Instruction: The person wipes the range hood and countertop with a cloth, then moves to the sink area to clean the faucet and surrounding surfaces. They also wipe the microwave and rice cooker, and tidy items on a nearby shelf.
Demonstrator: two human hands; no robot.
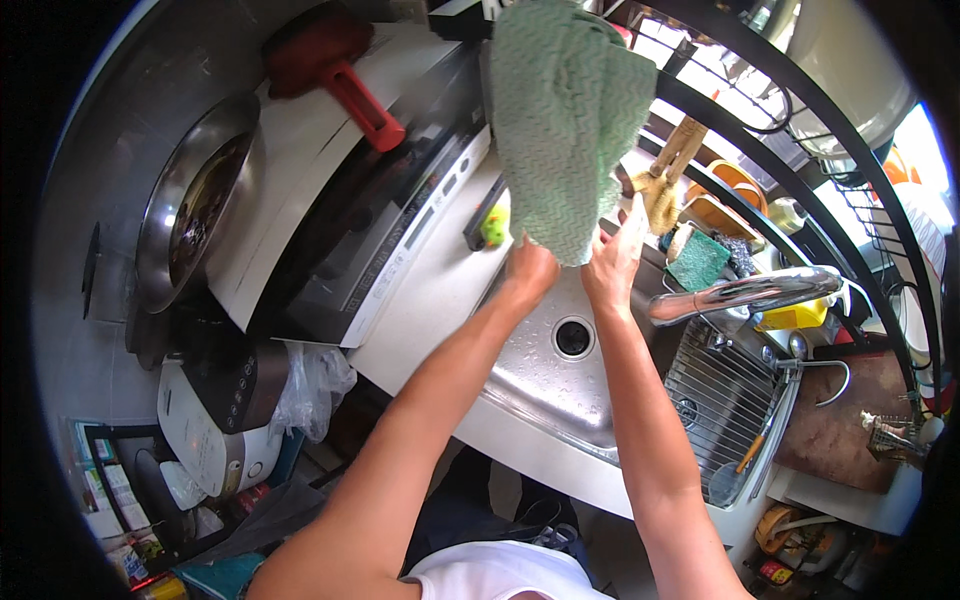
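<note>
A pale green patterned cloth [574, 127] hangs in front of me, over the far side of a stainless steel sink [551, 390]. My left hand [532, 268] is closed on its lower left corner. At its lower right edge my right hand [616, 262] grips the cloth, the fingers partly hidden by it and some pointing upward. Left of the cloth, a small bright green item [494, 225] lies by a dark holder on the counter. Water drops dot the sink around its drain [573, 338].
A countertop oven [390, 217] stands left, with a red-handled pan [364, 105] and a steel bowl [199, 202] on top. The chrome faucet [750, 291] reaches in from the right, near a green scouring pad [697, 260], a wire drying rack [720, 397] and a black curved shelf frame [832, 135].
</note>
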